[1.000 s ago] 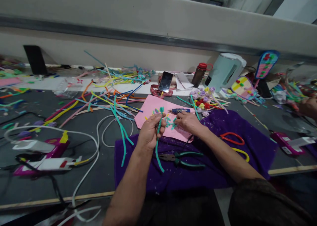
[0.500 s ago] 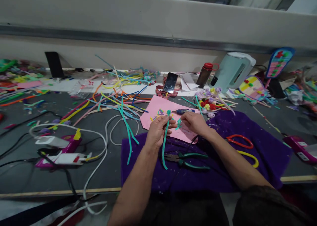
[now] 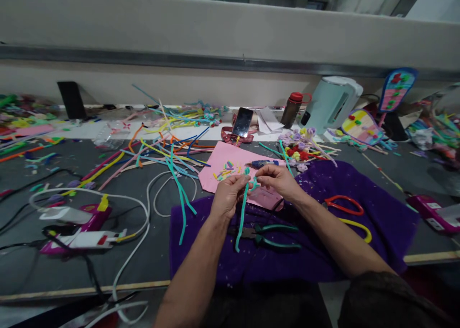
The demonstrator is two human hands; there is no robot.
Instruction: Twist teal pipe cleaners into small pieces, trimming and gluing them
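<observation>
My left hand [image 3: 230, 193] pinches a teal pipe cleaner [image 3: 242, 217], whose free end hangs down over the purple cloth [image 3: 287, 258] and whose top is formed into a small bud. Close beside it, my right hand [image 3: 278, 179] has thumb and forefinger closed on a short teal piece of pipe cleaner [image 3: 254, 183]; whether the two pieces join is hidden by the fingers. Under both hands lies a pink sheet [image 3: 212, 165] with small coloured snippets [image 3: 228, 169] and a blue pen-like tool [image 3: 264, 163]. Green-handled pliers [image 3: 276, 228] rest on the cloth below.
Red-and-yellow-handled tool [image 3: 345, 205] lies at right on the cloth. Teal pipe cleaners [image 3: 181, 189] and a white cable [image 3: 147, 208] spread left, near a magenta power strip [image 3: 86, 222]. Behind stand a phone [image 3: 242, 122], a bottle [image 3: 292, 110] and a kettle [image 3: 332, 102].
My right hand has moved left, closer to my left hand, bringing the short teal piece next to the hanging pipe cleaner. The view has shifted slightly.
</observation>
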